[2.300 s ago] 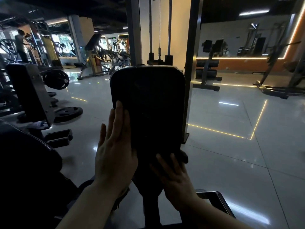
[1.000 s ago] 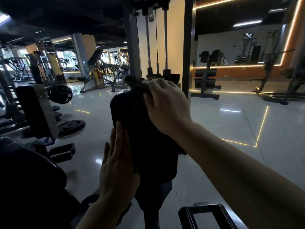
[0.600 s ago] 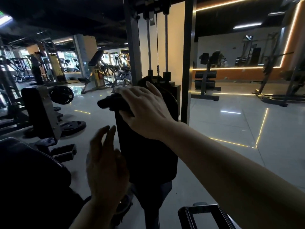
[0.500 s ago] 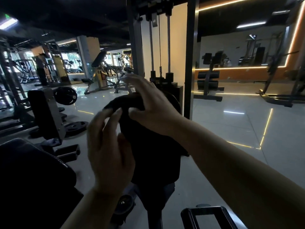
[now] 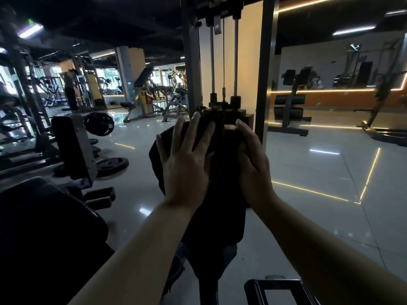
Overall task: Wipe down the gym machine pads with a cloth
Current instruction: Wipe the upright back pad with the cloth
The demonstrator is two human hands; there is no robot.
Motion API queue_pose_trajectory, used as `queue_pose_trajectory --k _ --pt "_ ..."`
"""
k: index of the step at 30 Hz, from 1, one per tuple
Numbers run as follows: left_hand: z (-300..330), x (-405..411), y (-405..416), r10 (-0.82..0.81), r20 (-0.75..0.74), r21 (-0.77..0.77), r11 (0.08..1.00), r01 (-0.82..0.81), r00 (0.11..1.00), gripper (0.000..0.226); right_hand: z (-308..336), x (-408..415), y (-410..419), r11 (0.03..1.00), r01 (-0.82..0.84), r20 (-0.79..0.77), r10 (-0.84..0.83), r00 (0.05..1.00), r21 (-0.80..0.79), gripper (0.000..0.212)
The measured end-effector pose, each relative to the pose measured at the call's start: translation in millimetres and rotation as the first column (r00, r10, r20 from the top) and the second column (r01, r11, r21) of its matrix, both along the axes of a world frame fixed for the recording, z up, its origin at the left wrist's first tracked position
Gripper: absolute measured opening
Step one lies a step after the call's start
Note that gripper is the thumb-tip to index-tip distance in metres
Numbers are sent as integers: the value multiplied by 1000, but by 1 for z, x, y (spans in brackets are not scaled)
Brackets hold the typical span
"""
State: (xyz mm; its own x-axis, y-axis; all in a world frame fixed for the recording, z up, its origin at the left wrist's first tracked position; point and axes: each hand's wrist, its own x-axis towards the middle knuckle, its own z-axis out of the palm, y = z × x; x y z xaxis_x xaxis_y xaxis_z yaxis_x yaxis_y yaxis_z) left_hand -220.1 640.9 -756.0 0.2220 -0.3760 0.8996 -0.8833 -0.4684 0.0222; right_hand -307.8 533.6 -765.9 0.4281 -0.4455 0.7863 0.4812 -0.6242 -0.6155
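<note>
Glossy grey floor (image 5: pixel 308 172), dim gym; left hand (image 5: pixel 187 164) spread flat on dark cloth (image 5: pixel 211 133), right hand (image 5: pixel 253 168) cupping pad (image 5: pixel 220 216).

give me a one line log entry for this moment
step: wiping upright pad | left hand: flat on dark cloth at pad top | right hand: curled round pad's right edge
</note>
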Motion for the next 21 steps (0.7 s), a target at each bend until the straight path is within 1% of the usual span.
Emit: queue_pose_trajectory --k 2,4,6,8,11,13,15,18,21 --pt "-27 4 3 -23 60 -22 999 25 998 49 3 3 -1 1000 -2 -2 2 1000 -26 43" --pt "-62 7 7 2 104 23 1000 -4 995 48 1 7 -4 995 27 33 -24 999 -100 46" --pt "-100 8 11 28 108 71 997 -36 994 50 -3 13 -8 977 108 56 -99 993 -182 46" --pt "-136 8 12 73 89 89 993 -81 993 49 -8 19 -9 956 187 104 -167 980 -224 43" --pt "-161 2 8 145 76 80 985 -150 987 46 -13 25 -10 926 269 189 -224 956 -264 40" --pt "-158 -3 5 147 57 40 988 -149 988 43 -14 28 -10 919 290 217 -236 947 -268 38" --pt "-141 -7 0 115 20 -2 993 -115 993 46 -16 28 -11 923 286 227 -230 946 -256 38" --pt "-83 -8 -13 86 -4 -92 992 -86 996 53 -17 27 -13 944 216 208 -166 964 -249 39" --pt "-31 -6 -26 100 10 -115 989 -98 995 58 -16 24 -13 966 130 208 -82 975 -225 41"
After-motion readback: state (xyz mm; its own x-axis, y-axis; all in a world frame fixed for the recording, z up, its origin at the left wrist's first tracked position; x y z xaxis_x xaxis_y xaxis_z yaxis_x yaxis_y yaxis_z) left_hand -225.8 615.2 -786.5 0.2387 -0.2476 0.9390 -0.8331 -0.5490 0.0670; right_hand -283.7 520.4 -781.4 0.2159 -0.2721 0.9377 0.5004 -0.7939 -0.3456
